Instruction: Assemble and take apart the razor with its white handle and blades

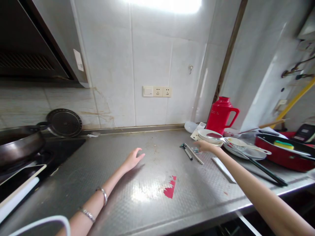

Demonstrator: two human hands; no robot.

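Observation:
My left hand hovers over the steel countertop, its thumb and fingers apart and holding nothing. Two bracelets circle that forearm. My right hand reaches to the near left side of a white bowl, fingers apart; whether they touch the bowl is unclear. Just below those fingers lies a small clear-and-dark item, too small to name. Left of it are a dark-headed razor-like tool and a thin pale stick. A long white strip-shaped object rests beneath my right forearm.
A red thermos jug stands behind the bowls. Right of it are a ladle with black handle, plates and a red pan holding a sponge. Red residue marks the counter. A metal pot sits on the left stove.

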